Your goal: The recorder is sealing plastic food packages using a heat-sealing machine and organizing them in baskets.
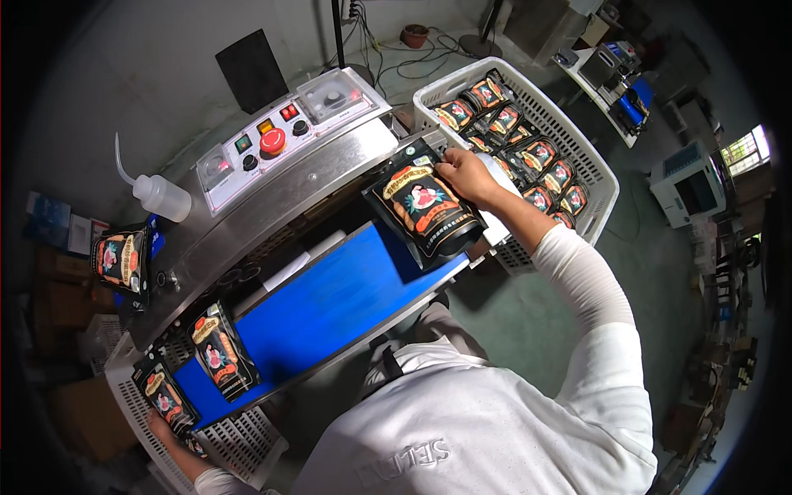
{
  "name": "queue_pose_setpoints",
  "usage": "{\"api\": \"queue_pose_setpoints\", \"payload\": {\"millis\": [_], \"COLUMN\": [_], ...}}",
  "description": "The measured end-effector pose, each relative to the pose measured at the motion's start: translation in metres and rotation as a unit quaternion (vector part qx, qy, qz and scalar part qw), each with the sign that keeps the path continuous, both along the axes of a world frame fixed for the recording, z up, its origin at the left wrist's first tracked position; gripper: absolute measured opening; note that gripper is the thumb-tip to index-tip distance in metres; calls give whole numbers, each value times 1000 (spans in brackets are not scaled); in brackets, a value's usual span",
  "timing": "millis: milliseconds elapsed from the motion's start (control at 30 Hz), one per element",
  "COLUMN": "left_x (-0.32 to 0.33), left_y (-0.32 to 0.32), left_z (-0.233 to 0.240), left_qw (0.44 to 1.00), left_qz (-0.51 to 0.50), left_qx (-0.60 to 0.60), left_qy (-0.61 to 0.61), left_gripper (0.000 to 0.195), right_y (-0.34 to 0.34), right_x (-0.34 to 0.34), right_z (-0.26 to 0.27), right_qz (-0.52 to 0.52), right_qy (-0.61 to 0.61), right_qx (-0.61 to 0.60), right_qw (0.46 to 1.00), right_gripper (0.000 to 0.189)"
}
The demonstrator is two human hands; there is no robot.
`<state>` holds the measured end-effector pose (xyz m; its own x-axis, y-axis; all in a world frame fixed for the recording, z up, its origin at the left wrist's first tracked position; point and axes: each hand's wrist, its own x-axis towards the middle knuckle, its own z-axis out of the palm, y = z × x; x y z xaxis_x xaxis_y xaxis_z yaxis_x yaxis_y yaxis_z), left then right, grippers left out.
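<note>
My right hand grips the upper right edge of a black printed stand-up pouch over the right end of a blue conveyor belt. This belt runs along the front of a band sealing machine. Far to the left, my left hand is at the edge of a similar pouch at the belt's end; its fingers are partly hidden behind that pouch. Between my hands another pouch lies on the belt, nearer the left end.
A white plastic crate with many pouches stands at the right. Another crate is under the belt's left end. On the machine are a red emergency-stop button, a squeeze bottle and an upright pouch.
</note>
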<state>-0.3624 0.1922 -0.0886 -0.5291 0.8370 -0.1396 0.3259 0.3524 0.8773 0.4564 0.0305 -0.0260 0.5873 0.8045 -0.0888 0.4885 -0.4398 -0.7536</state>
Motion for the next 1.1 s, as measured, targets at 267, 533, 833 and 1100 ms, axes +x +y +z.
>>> {"api": "queue_pose_setpoints", "payload": {"millis": [267,533,833,1100], "left_x": [-34,8,-30,43], "left_y": [-10,-22,-55,-79], "left_z": [-7,10,41,65], "left_qw": [1000,996,986,989], "left_qz": [23,61,76,15], "left_qx": [-7,23,99,92], "left_qy": [19,-57,-107,-119], "left_gripper": [36,32,35,28], "right_y": [5,15,-16,-74], "right_x": [-26,-47,-77,-159], "right_z": [-21,-20,-20,32], "right_qz": [10,8,35,196], "right_qy": [9,-40,142,156], "right_qx": [-14,56,144,180], "right_qw": [1000,998,979,951], "right_gripper": [23,21,15,9]}}
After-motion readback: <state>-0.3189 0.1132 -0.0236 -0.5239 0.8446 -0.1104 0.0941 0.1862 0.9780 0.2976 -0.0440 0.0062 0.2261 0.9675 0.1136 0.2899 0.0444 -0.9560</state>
